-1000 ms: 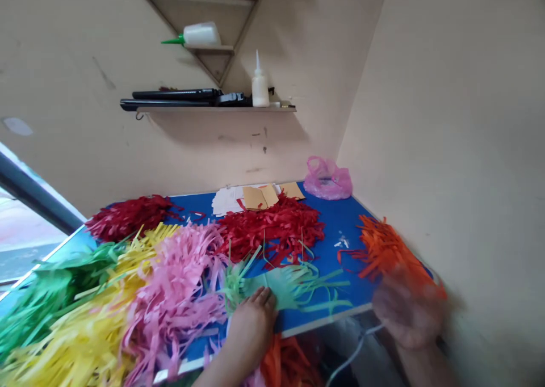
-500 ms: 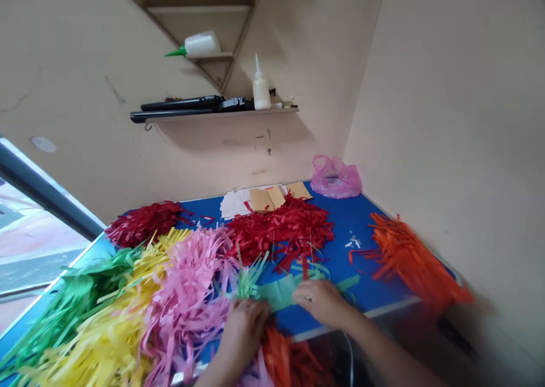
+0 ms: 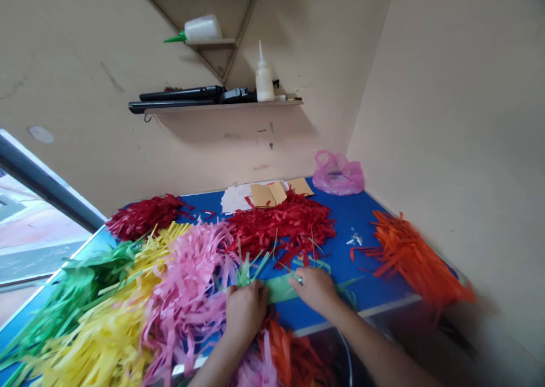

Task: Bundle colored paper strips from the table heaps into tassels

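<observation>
Between my hands stretches a light green strip of fringed tissue paper (image 3: 279, 288), its cut ends fanning out past both sides. My left hand (image 3: 247, 306) is closed at the strip's left end, next to the pink paper fringe (image 3: 193, 282). At the other end my right hand (image 3: 314, 287) pinches the paper between curled fingers. Orange fringe (image 3: 292, 353) hangs over the table's front edge just below my hands. Behind them lies a heap of red fringe (image 3: 283, 222).
Yellow fringe (image 3: 102, 324) and green fringe (image 3: 76, 285) cover the left of the blue table (image 3: 340, 251). More orange fringe (image 3: 413, 256) lies at the right edge. A pink plastic bag (image 3: 338, 174) sits in the back corner. Above, a wall shelf (image 3: 204, 108) holds a glue bottle (image 3: 264, 82).
My left hand has turned and shifted slightly up along the strip. My right hand has moved a little, still on the paper. The head view has tilted slightly down.
</observation>
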Demonstrator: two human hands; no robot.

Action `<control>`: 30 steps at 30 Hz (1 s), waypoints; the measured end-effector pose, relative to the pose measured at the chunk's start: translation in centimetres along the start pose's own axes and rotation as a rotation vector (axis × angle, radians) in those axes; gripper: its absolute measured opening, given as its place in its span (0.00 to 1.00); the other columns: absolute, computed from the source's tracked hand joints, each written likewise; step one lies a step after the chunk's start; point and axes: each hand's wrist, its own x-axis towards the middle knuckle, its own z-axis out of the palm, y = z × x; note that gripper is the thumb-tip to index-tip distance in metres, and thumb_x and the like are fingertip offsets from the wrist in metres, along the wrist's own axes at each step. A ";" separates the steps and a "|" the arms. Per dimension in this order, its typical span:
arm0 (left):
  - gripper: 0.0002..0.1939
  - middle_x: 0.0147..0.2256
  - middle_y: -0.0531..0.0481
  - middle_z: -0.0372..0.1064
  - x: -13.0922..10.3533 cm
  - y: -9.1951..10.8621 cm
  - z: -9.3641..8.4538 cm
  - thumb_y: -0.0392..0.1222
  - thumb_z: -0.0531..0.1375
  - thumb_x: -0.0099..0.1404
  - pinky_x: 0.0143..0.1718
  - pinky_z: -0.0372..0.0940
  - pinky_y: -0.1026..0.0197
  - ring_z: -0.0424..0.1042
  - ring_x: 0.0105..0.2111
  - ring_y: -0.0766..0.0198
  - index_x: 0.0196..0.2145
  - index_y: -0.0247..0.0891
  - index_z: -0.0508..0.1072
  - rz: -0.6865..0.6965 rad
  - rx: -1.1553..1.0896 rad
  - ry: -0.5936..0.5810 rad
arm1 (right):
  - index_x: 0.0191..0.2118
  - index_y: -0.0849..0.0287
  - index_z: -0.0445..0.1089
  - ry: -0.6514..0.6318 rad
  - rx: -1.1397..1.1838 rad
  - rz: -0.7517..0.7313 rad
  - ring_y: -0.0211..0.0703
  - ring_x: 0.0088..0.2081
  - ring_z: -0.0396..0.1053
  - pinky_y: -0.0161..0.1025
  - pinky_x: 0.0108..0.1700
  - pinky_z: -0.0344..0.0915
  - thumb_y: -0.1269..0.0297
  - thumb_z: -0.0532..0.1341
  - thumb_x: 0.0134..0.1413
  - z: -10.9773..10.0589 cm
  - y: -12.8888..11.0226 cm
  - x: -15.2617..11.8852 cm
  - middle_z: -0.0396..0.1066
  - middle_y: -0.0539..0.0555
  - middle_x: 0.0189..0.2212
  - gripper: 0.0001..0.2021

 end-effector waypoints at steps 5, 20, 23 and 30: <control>0.16 0.32 0.43 0.79 0.6 0.1 -0.3 0.44 0.49 0.69 0.43 0.59 0.54 0.78 0.35 0.53 0.37 0.37 0.75 -0.023 0.043 -0.044 | 0.36 0.56 0.76 -0.010 -0.033 0.006 0.49 0.39 0.75 0.37 0.35 0.61 0.56 0.58 0.59 0.2 0.0 0.3 0.79 0.55 0.35 0.12; 0.17 0.34 0.42 0.80 0.8 0.5 -0.9 0.43 0.48 0.70 0.45 0.60 0.53 0.78 0.37 0.53 0.38 0.37 0.75 -0.036 0.079 -0.094 | 0.37 0.56 0.76 -0.025 -0.054 0.034 0.51 0.40 0.76 0.38 0.36 0.63 0.55 0.58 0.60 0.0 -0.5 0.6 0.79 0.57 0.36 0.13; 0.17 0.35 0.41 0.80 1.0 0.5 -1.0 0.43 0.48 0.70 0.45 0.60 0.53 0.78 0.39 0.53 0.38 0.36 0.75 -0.043 0.073 -0.099 | 0.37 0.56 0.76 -0.027 -0.054 0.034 0.51 0.40 0.76 0.38 0.36 0.63 0.55 0.58 0.60 -0.1 -0.6 0.7 0.79 0.56 0.36 0.12; 0.16 0.36 0.43 0.79 1.7 -0.3 -0.7 0.44 0.49 0.68 0.41 0.62 0.57 0.78 0.40 0.54 0.36 0.39 0.75 -0.055 0.062 -0.124 | 0.37 0.56 0.76 -0.029 -0.044 0.049 0.50 0.40 0.76 0.37 0.36 0.63 0.55 0.59 0.59 -0.2 -0.5 0.7 0.79 0.56 0.35 0.12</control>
